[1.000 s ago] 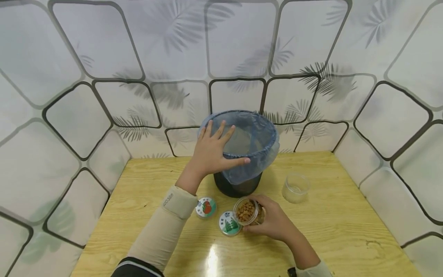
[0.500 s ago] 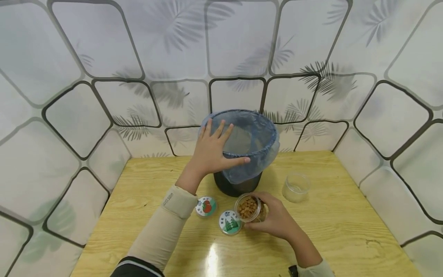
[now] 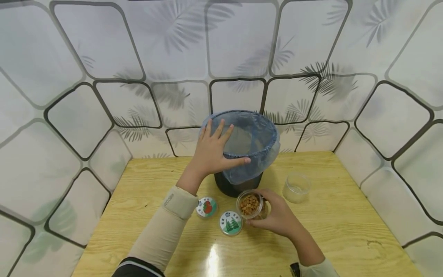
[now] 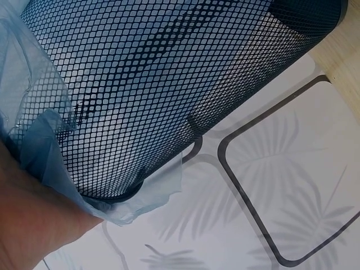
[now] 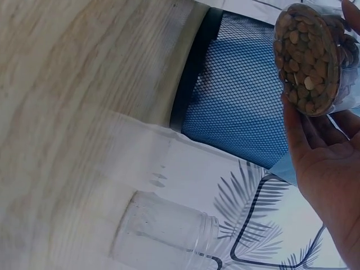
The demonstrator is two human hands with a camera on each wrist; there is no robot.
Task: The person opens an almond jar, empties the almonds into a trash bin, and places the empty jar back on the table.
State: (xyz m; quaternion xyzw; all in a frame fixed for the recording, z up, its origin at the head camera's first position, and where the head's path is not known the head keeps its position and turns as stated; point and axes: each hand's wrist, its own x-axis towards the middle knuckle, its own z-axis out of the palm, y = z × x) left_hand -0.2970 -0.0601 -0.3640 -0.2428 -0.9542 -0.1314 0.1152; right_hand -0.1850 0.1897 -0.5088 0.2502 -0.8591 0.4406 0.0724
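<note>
My left hand (image 3: 209,154) lies with spread, straight fingers over the left side of the rim of a black mesh bin (image 4: 169,73). A translucent blue bag (image 3: 254,165) lines the bin and folds over its rim. In my right hand (image 3: 277,213) I grip a clear round jar (image 3: 250,204) full of small brown nut-like pieces, uncapped and tilted, its mouth facing up toward the head camera. From the right wrist view, the jar's bottom (image 5: 306,59) shows, pressed full of the brown pieces. The jar is in front of the bin's base.
Two round lids lie on the wooden table (image 3: 166,246): one with a tomato picture (image 3: 207,207), one with a green vegetable picture (image 3: 230,223). Right of the bin stands a clear jar (image 3: 297,188) without a lid. Patterned walls enclose the back and sides.
My right hand has moved the filled jar slightly up and right in the head view, away from the green-picture lid. The left hand and bin stay put.
</note>
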